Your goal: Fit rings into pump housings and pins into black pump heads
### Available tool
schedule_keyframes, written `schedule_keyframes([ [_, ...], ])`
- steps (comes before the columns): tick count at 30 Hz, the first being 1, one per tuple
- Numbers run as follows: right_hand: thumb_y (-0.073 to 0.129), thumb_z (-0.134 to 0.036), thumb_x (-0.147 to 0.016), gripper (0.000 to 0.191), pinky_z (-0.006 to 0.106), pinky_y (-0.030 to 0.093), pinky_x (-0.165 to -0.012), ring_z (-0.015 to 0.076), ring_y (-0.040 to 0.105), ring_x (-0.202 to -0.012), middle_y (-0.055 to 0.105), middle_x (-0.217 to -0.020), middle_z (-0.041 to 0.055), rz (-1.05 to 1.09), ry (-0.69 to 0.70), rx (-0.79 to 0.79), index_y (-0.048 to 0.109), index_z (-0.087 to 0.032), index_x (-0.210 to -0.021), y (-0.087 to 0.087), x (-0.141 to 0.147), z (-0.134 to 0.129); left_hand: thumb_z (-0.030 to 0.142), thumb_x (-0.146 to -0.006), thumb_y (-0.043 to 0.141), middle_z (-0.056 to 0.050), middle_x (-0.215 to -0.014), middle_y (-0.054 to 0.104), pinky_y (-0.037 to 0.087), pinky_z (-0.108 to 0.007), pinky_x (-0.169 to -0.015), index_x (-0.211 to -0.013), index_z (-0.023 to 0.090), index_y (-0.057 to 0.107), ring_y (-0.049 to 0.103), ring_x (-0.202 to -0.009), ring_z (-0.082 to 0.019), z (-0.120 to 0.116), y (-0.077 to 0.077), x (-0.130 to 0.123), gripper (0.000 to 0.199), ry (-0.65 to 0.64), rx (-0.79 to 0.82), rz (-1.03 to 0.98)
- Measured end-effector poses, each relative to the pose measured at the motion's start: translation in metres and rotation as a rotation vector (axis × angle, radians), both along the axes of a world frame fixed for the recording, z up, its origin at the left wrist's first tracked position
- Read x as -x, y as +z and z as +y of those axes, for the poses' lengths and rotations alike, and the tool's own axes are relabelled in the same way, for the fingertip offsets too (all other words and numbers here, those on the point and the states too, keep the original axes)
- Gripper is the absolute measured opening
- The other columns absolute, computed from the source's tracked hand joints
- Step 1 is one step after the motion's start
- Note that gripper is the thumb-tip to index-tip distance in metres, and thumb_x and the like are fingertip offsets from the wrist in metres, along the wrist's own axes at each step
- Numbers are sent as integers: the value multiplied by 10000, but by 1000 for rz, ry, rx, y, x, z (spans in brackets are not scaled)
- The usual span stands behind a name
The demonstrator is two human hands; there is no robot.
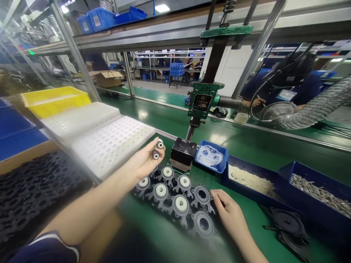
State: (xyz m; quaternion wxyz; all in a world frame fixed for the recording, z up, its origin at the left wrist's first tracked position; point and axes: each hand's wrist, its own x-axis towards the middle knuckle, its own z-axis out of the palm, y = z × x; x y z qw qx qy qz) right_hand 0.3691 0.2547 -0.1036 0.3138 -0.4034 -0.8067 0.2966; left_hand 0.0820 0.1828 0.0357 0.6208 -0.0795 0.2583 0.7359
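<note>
My left hand (146, 157) is closed round two small dark cylinders (156, 154) with white ring-shaped ends, raised over the far left of a group of black round-faced parts (203, 194). Several of these parts carry a cream-coloured disc (181, 204) in the centre; the two at the right show dark centres without one. At the right edge of the group, my right hand (226, 208) has its thumb and fingertips pressed together against a black part. Whether it grips that part is hard to see.
A black block (184, 149) stands under a green press (204, 100). Blue bins hold white rings (210, 156), pale pieces (246, 177) and metal pins (318, 190). White perforated trays (112, 144) and a box of black parts (35, 190) lie left. A person (290, 80) sits across.
</note>
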Motion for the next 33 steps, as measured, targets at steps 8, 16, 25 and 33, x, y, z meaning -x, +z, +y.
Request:
schedule_keyframes([
  [8,412,-624,-957,533,307,531,-740,220,662,-783,684,-824,79,25,34,4,638,-214,-704,-1,1,0,136,-995,472,-88,-840,593,606,-154,-608,-845,118,614,622,-684,-90,-9,-1,-21,208,-61,10,16],
  [16,417,-598,-963,503,330,497,-774,225,645,-811,670,-850,78,14,51,58,631,-210,-724,-4,-1,1,187,-959,549,-100,-909,656,599,-220,-636,-874,119,625,641,-676,-115,-22,-19,-42,133,-118,-75,495],
  [25,429,-525,-982,456,318,487,-771,213,634,-800,665,-826,65,17,38,54,629,-206,-724,-4,1,-2,517,-950,536,-27,-882,608,560,-326,-707,-962,204,539,641,-704,-158,-30,-39,-64,314,-437,-306,951],
  [33,442,-407,-988,366,317,467,-760,209,620,-797,650,-825,62,37,49,55,642,-207,-755,-10,0,-1,262,-907,641,13,-932,542,482,-257,-703,-1075,224,500,569,-786,-127,-30,-44,-69,223,-535,-388,1501],
])
